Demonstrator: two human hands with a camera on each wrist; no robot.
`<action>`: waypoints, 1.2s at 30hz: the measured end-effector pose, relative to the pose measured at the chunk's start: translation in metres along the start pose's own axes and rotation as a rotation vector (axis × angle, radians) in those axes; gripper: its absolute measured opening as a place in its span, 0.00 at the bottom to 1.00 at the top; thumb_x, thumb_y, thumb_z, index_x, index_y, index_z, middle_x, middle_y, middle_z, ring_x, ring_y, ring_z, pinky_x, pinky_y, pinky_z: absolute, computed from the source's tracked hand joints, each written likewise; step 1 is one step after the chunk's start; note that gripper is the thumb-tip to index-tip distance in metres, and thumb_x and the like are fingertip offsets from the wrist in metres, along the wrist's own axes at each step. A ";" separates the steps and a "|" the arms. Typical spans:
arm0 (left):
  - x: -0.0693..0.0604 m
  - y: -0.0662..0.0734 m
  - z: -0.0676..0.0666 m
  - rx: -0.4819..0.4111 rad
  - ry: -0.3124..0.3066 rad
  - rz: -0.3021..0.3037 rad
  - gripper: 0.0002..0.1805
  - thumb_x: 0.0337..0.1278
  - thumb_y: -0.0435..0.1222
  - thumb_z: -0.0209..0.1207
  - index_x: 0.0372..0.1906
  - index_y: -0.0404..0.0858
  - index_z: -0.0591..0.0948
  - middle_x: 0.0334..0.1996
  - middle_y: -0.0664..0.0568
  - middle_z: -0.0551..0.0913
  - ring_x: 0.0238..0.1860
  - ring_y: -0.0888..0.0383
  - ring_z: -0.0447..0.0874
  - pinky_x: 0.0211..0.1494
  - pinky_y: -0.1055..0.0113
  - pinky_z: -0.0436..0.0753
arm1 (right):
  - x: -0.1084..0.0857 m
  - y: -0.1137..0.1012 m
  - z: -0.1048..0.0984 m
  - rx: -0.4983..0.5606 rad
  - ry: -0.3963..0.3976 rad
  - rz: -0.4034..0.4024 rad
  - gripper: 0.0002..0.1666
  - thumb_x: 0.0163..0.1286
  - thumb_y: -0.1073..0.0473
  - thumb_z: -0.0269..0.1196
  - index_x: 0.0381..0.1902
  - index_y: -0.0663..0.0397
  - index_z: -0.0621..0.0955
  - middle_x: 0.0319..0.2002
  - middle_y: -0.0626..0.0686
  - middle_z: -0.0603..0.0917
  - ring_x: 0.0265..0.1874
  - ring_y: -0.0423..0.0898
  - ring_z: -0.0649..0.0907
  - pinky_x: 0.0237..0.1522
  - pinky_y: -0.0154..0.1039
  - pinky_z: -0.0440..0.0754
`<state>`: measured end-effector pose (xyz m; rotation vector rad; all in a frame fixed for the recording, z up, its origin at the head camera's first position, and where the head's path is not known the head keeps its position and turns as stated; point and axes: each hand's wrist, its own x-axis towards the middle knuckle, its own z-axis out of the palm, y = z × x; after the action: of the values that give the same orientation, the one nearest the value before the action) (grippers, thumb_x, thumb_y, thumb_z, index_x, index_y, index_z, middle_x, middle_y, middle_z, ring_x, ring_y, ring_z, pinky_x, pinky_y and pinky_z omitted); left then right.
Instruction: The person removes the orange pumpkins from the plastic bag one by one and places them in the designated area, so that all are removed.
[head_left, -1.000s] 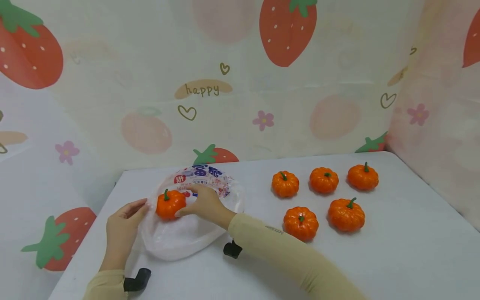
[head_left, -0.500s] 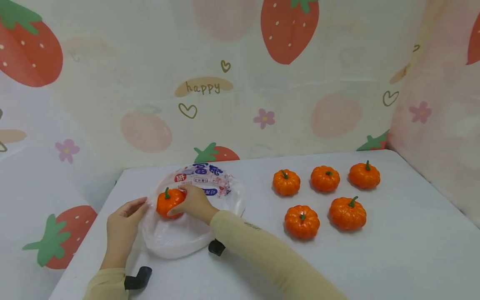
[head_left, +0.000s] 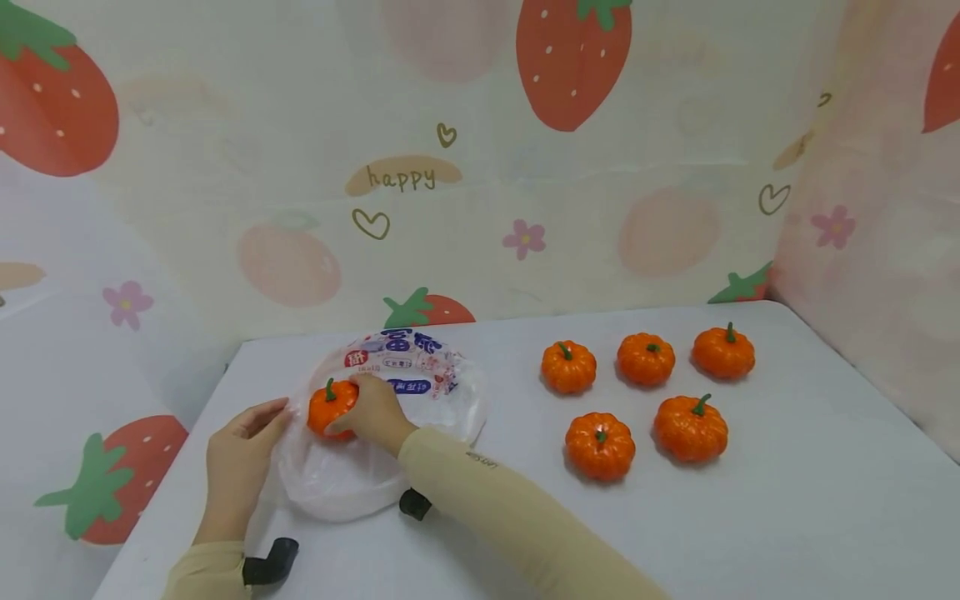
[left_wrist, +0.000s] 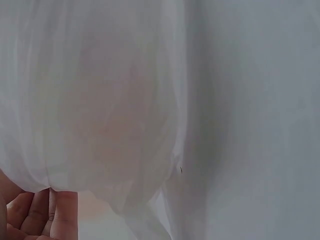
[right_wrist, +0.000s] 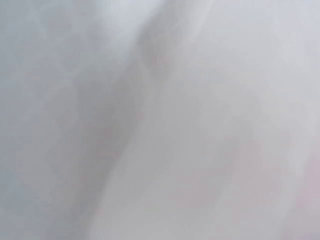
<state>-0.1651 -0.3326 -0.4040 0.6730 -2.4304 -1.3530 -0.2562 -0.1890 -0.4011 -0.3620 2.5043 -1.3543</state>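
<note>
My right hand (head_left: 377, 414) grips a small orange pumpkin (head_left: 327, 412) with a green stem, thumb in front and fingers on its far right side. The pumpkin is at the left part of the opened white plastic bag (head_left: 360, 496), which has blue and red print. At the bag's left edge, my left hand (head_left: 238, 454) pinches the thin plastic. The left wrist view has the bag's translucent wall (left_wrist: 115, 125) filling much of it, with curled fingers (left_wrist: 62, 215) at the lower left. Only blurred whitish plastic appears in the right wrist view.
Several more orange pumpkins stand on the right of the white table (head_left: 795, 500), among them a front pumpkin (head_left: 600, 447) and a far-right pumpkin (head_left: 723, 352). A strawberry-patterned cloth (head_left: 570, 208) hangs behind the table and along both sides.
My right hand and forearm have shifted left with the pumpkin, which sits slightly further left and is more covered by the hand. The left hand keeps its hold on the bag's edge.
</note>
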 end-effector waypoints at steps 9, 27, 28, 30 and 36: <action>0.000 -0.001 0.000 -0.012 0.016 0.007 0.27 0.67 0.55 0.56 0.63 0.46 0.80 0.61 0.48 0.82 0.53 0.69 0.76 0.48 0.91 0.75 | -0.011 0.008 -0.023 0.026 -0.017 -0.080 0.42 0.52 0.57 0.79 0.65 0.53 0.77 0.62 0.50 0.80 0.59 0.45 0.80 0.65 0.39 0.80; 0.001 0.000 0.000 0.004 0.043 0.037 0.24 0.67 0.52 0.58 0.61 0.44 0.81 0.57 0.47 0.84 0.46 0.76 0.74 0.41 0.90 0.73 | -0.059 0.025 -0.117 0.002 -0.040 -0.153 0.44 0.55 0.54 0.77 0.69 0.48 0.74 0.66 0.53 0.77 0.65 0.52 0.77 0.63 0.44 0.81; 0.000 0.001 0.000 0.007 0.043 0.033 0.24 0.67 0.52 0.58 0.61 0.44 0.81 0.58 0.46 0.84 0.46 0.76 0.73 0.41 0.90 0.73 | -0.061 0.025 -0.122 0.008 -0.042 -0.151 0.44 0.54 0.54 0.77 0.69 0.48 0.74 0.67 0.53 0.77 0.65 0.52 0.77 0.63 0.45 0.81; 0.000 0.002 -0.001 0.008 0.045 0.025 0.24 0.67 0.51 0.58 0.61 0.45 0.81 0.58 0.46 0.84 0.47 0.75 0.73 0.41 0.90 0.72 | -0.064 0.026 -0.130 0.031 -0.047 -0.141 0.43 0.54 0.55 0.77 0.68 0.49 0.74 0.67 0.53 0.76 0.65 0.53 0.76 0.63 0.46 0.82; -0.001 0.002 0.000 0.004 0.039 0.005 0.24 0.68 0.52 0.57 0.62 0.45 0.81 0.59 0.46 0.83 0.51 0.70 0.75 0.41 0.90 0.72 | -0.076 0.030 -0.150 0.091 -0.052 -0.135 0.43 0.54 0.56 0.77 0.68 0.49 0.74 0.68 0.53 0.76 0.67 0.56 0.76 0.62 0.47 0.82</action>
<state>-0.1644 -0.3315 -0.4021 0.6871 -2.4031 -1.3217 -0.2402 -0.0310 -0.3382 -0.5488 2.4042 -1.4833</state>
